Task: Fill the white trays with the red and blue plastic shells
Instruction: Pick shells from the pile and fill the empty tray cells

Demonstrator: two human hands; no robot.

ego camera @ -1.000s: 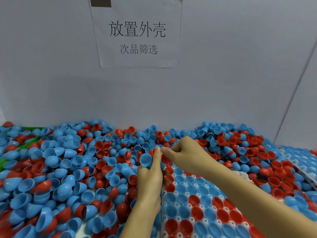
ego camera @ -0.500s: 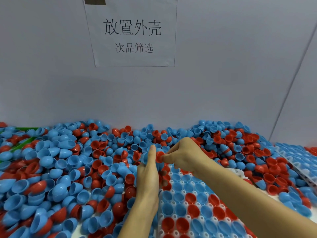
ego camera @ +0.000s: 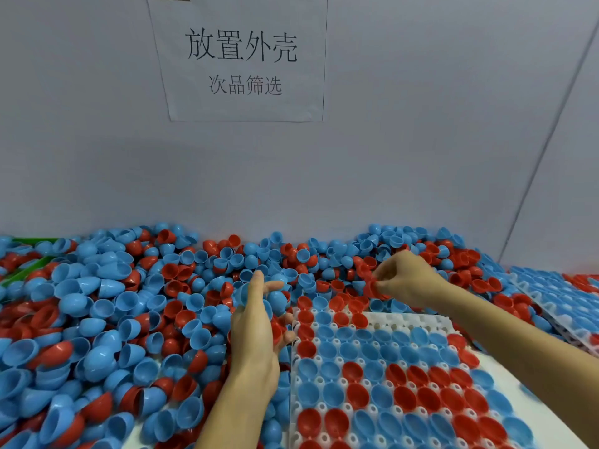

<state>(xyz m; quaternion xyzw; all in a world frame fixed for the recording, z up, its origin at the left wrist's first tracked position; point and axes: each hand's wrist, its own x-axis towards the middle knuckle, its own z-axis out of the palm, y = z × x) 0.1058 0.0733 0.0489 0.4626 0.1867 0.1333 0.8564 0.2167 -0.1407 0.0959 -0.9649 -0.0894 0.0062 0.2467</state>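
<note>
Left hand (ego camera: 256, 332): fingers curled round blue shells (ego camera: 275, 299).
Right hand (ego camera: 405, 280): pinches what looks like 1 red shell (ego camera: 372, 288).
White tray (ego camera: 405, 322): mostly filled.

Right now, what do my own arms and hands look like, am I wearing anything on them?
Nothing worn that shows. Your left hand and right hand are bare: no gloves, rings, watch or wristbands visible. Both forearms are uncovered as far as the frame's bottom and right edges, so no sleeve appears. No marks or tape on them.
</note>
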